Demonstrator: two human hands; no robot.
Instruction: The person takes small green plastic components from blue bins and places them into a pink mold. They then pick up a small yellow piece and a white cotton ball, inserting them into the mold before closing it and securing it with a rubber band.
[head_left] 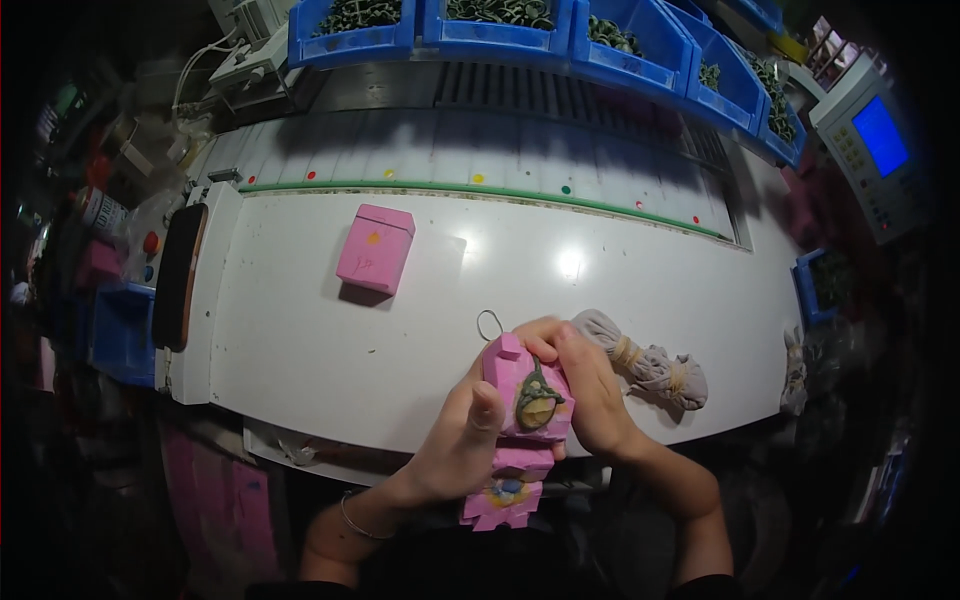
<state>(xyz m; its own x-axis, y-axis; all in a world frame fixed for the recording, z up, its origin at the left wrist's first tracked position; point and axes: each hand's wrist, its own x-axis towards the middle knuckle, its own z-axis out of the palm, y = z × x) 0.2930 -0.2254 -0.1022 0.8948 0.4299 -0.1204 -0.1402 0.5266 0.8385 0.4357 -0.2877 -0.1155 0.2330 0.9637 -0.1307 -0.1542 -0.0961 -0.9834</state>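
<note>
Head view: both bare hands meet above the near edge of a glossy white worktop (300, 340). Beyond the grip, a green strip (420, 187) with coloured dots above it crosses the surface, backed by blue plastic bins (350, 50) of small dark-green pieces. A pink, lidded-looking block (376, 250) stands ahead and left of the grip; a grey cloth bundle (650, 366) tied with tan bands lies just right.

The left hand (460, 440) cups one side, its thumb raised, and the right hand (597, 390) curls around the other; between them sits a pink angular block (508, 372) bearing a dark-green, yellow-centred rounded shape (537, 408).

Below the grip is a jagged pink piece (500, 508) smeared yellow and blue; whether it joins the block is unclear. Fingers hide the block's far side, and the room's margins are dark.
</note>
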